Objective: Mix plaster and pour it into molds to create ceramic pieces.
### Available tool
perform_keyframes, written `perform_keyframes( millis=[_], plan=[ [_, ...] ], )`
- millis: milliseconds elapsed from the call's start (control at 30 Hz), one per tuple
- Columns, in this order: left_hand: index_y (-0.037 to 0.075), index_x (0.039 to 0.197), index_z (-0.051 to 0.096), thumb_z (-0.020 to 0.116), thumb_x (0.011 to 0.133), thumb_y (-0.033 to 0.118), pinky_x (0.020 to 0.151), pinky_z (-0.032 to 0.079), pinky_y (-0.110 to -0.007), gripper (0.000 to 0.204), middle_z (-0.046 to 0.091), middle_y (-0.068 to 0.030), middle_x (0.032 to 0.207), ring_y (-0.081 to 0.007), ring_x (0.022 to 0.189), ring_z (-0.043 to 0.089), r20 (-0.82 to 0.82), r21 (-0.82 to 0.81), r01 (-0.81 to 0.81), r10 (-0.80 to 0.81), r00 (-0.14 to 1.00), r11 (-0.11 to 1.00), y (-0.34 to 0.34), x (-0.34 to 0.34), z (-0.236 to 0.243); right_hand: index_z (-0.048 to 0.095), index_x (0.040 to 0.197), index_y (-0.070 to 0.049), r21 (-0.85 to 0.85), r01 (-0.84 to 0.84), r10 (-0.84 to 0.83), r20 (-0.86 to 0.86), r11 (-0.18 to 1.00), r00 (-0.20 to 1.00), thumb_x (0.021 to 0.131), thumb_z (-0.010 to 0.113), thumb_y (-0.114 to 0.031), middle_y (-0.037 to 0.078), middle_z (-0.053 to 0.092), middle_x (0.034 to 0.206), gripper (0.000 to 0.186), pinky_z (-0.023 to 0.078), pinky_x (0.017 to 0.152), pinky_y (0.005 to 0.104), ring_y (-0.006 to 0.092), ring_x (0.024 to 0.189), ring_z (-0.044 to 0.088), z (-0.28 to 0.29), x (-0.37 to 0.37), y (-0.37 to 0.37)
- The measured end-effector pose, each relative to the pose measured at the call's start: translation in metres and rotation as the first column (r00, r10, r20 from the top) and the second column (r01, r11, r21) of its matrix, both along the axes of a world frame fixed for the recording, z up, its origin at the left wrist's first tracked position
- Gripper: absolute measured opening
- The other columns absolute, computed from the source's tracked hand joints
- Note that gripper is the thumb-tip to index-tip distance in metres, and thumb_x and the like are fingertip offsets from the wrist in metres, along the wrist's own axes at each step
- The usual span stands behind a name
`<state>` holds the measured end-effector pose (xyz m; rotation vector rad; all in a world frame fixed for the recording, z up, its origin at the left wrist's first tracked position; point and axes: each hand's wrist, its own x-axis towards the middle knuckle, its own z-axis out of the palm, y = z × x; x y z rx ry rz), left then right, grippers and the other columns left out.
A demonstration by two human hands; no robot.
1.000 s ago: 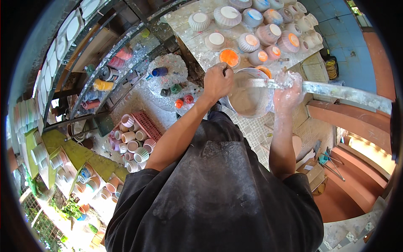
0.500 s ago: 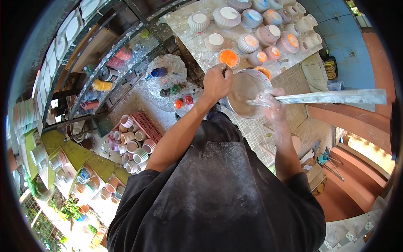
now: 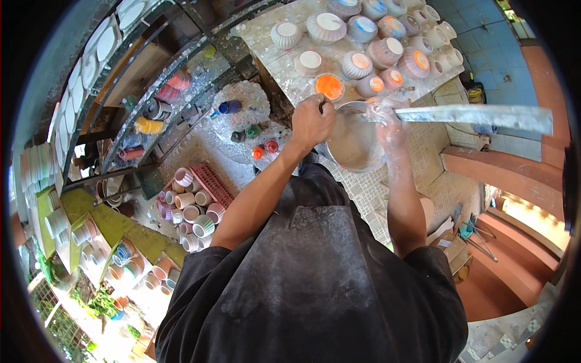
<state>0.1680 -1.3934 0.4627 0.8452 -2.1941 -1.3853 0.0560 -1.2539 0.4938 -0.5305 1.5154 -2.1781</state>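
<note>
A white bucket [image 3: 380,162] of pale beige, milky liquid [image 3: 352,144] stands in front of me. My left hand [image 3: 313,122] is closed at its left rim, fingers curled and partly hidden. Over the bucket's right side, my right hand [image 3: 387,120], whitened with residue, grips a long flat metal strip [image 3: 478,116]. The strip sticks far out to the right, and its short end reaches over the bucket's far side. Just beyond my left hand, a pot with an orange round face [image 3: 328,87] sits at the table's near edge.
Ribbed pots with white, blue and orange bases [image 3: 363,29] crowd the whitened table [image 3: 266,30]. Small paint bottles [image 3: 264,148] stand on a splattered surface to the left. Stacked pots [image 3: 190,212] lie beside a red crate [image 3: 212,184]. An orange-brown ledge [image 3: 496,166] runs along the right.
My right hand has moved away from me, toward the bucket's far side, carrying the strip with it. My left hand has stayed nearly in place at the rim.
</note>
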Motion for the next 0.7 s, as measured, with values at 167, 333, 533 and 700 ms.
perform_keyframes(
  millis=[167, 333, 533, 700],
  plan=[
    [-0.002, 0.075, 0.061, 0.048, 0.076, 0.015, 0.068, 0.046, -0.046, 0.021, 0.060, -0.0251, 0.075, -0.0415, 0.073, 0.059, -0.027, 0.039, -0.009, 0.010, 1.000, 0.999, -0.002, 0.000, -0.001, 0.055, 0.075, -0.002, -0.028, 0.094, -0.085, 0.241, 0.995, 0.967, 0.077, 0.054, -0.001, 0.008, 0.054, 0.070, 0.003, 0.043, 0.062, 0.0333, 0.0182, 0.063, 0.051, -0.003, 0.006, 0.020],
    [-0.002, 0.076, 0.061, 0.046, 0.077, 0.014, 0.068, 0.047, -0.042, 0.022, 0.060, -0.0233, 0.074, -0.0372, 0.070, 0.061, -0.019, 0.036, -0.016, 0.016, 1.000, 0.999, -0.001, 0.001, -0.002, 0.052, 0.068, -0.004, -0.052, 0.004, 0.008, 0.228, 0.999, 0.974, 0.078, 0.052, -0.005, 0.006, 0.052, 0.066, 0.010, 0.041, 0.061, 0.0338, 0.0174, 0.061, 0.049, -0.001, 0.020, 0.038],
    [-0.003, 0.078, 0.062, 0.045, 0.078, 0.013, 0.067, 0.048, -0.037, 0.023, 0.061, -0.0215, 0.072, -0.0325, 0.067, 0.063, -0.015, 0.018, -0.017, 0.017, 1.000, 1.000, -0.001, 0.000, -0.004, 0.051, 0.068, -0.004, 0.055, 0.050, -0.066, 0.336, 0.997, 0.940, 0.078, 0.054, -0.005, 0.006, 0.051, 0.067, 0.011, 0.041, 0.061, 0.0345, 0.0178, 0.062, 0.049, 0.007, 0.028, 0.041],
    [-0.003, 0.077, 0.061, 0.045, 0.078, 0.013, 0.067, 0.048, -0.037, 0.023, 0.061, -0.0218, 0.072, -0.0325, 0.067, 0.062, -0.027, 0.018, -0.003, 0.004, 1.000, 1.000, 0.000, -0.001, -0.003, 0.051, 0.071, -0.007, -0.023, 0.032, -0.020, 0.412, 0.999, 0.911, 0.079, 0.053, -0.010, 0.005, 0.051, 0.068, 0.009, 0.040, 0.062, 0.0338, 0.0196, 0.062, 0.049, 0.010, 0.011, 0.052]
  ],
)
